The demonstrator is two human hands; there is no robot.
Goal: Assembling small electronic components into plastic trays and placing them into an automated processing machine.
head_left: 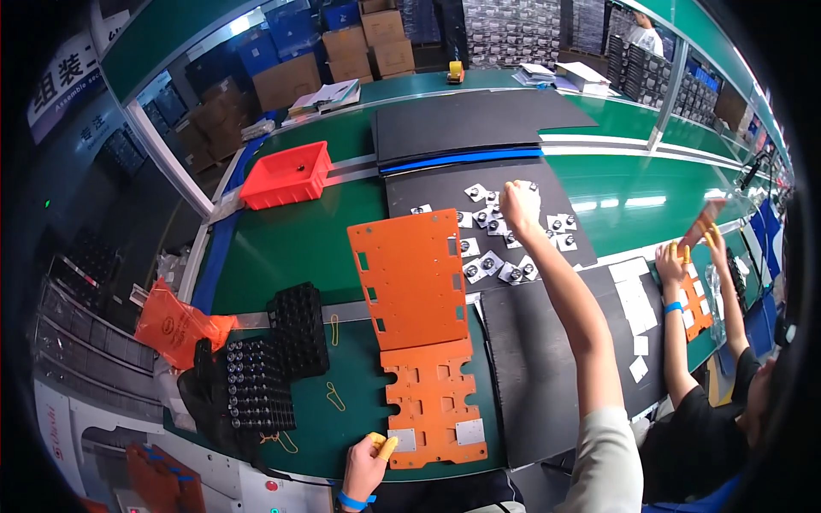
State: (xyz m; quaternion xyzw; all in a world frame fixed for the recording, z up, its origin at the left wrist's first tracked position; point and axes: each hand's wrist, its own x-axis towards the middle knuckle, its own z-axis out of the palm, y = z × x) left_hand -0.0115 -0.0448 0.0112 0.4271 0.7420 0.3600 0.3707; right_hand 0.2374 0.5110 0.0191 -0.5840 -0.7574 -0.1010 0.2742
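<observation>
Orange fixture [415, 286]: lying at the front of the green surface [359, 419], its lower panel flat and its upper panel raised beyond, with two white plates [469, 433] near the lower panel's front corners.
Left hand [363, 468]: at the fixture's front left corner, yellow covers on the fingertips, a blue band at the wrist; whether the grip is clamped on the edge or merely resting there, one cannot tell.
Right hand [519, 205]: reaching far forward over the small parts, fingers curled together (whether the grip has a part inside, the view does not show).
Small parts [488, 262]: pale squares with dark round centers, scattered on a black sheet [410, 181] beyond the fixture.
Black trays [299, 329]: left of the fixture, one filled with rows of round-topped pieces [248, 389].
Red bin [282, 198]: farther back on the left, near the belt's edge.
Co-worker's hands [673, 263]: at right, working at another orange fixture [697, 315].
</observation>
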